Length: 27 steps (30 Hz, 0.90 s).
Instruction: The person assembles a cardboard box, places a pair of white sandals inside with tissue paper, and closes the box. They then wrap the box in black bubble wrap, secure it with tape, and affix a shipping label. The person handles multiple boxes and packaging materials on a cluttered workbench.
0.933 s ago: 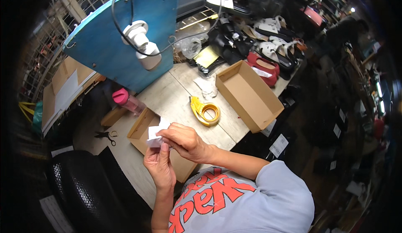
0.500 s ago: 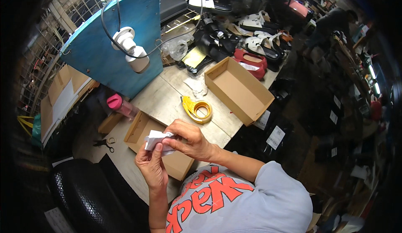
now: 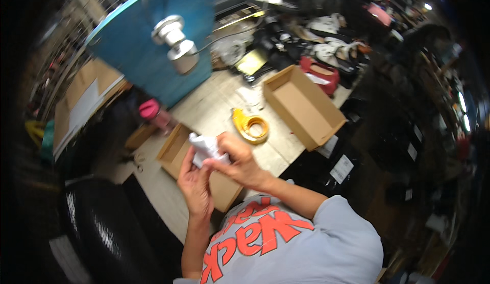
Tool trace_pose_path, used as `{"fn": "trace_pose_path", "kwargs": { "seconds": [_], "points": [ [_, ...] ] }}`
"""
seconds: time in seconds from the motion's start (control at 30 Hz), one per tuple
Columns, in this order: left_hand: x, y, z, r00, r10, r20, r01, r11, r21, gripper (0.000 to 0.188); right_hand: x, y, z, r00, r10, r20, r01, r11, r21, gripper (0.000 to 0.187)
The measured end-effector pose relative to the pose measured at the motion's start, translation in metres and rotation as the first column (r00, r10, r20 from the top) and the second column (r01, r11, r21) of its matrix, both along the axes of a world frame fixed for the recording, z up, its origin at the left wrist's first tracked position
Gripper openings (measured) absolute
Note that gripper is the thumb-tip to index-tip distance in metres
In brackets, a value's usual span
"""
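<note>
A crumpled piece of white paper (image 3: 206, 147) is pinched between my two hands above an open cardboard box. My left hand (image 3: 196, 184) holds it from below, with the thumb along its near side. My right hand (image 3: 239, 162) grips its right side with curled fingers. Part of the paper is hidden behind the fingers. The cardboard box (image 3: 227, 191) under my hands is partly covered by them. A yellow tape dispenser (image 3: 236, 120) lies on the table just beyond my right hand.
Another open cardboard box (image 3: 306, 108) stands at the right table edge. Behind it are red shoes (image 3: 322, 75) and several black and white sandals. A lamp (image 3: 178, 46) is mounted on a blue board (image 3: 132, 44). Left are a pink-capped bottle (image 3: 152, 111) and scissors (image 3: 137, 161).
The white paper looks more bunched up between my fingers, and both hands sit a little higher. The whole view has shifted, so the table things appear further right.
</note>
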State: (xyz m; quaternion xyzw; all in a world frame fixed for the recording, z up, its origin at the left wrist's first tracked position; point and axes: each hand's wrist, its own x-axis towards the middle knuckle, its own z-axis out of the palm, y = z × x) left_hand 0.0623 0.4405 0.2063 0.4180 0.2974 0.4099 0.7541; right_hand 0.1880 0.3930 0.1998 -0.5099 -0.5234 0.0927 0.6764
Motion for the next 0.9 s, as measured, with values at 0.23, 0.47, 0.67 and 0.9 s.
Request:
{"fn": "trace_pose_path", "kwargs": {
  "seconds": [0.23, 0.47, 0.67, 0.9],
  "points": [
    [-0.013, 0.02, -0.007, 0.964, 0.159, 0.214, -0.144, 0.986, -0.08, 0.064, 0.021, -0.017, -0.018, 0.679, 0.062, -0.732, -0.287, 0.94, -0.186, 0.017],
    [-0.033, 0.042, -0.004, 0.991, 0.066, 0.112, -0.071, 0.997, 0.035, 0.057, 0.037, -0.008, -0.015, 0.954, 0.105, -0.281, -0.219, 0.884, -0.412, 0.034],
    [-0.031, 0.045, -0.005, 0.991, -0.042, 0.125, 0.037, 0.998, 0.043, 0.064, 0.027, 0.018, 0.001, 0.67, 0.461, -0.582, -0.726, 0.572, -0.383, 0.022],
    [-0.034, 0.029, -0.031, 0.994, -0.073, -0.087, 0.074, 0.997, 0.009, 0.033, 0.012, 0.026, -0.016, 0.706, 0.317, -0.634, -0.622, 0.706, -0.34, 0.017]
  ]
}}
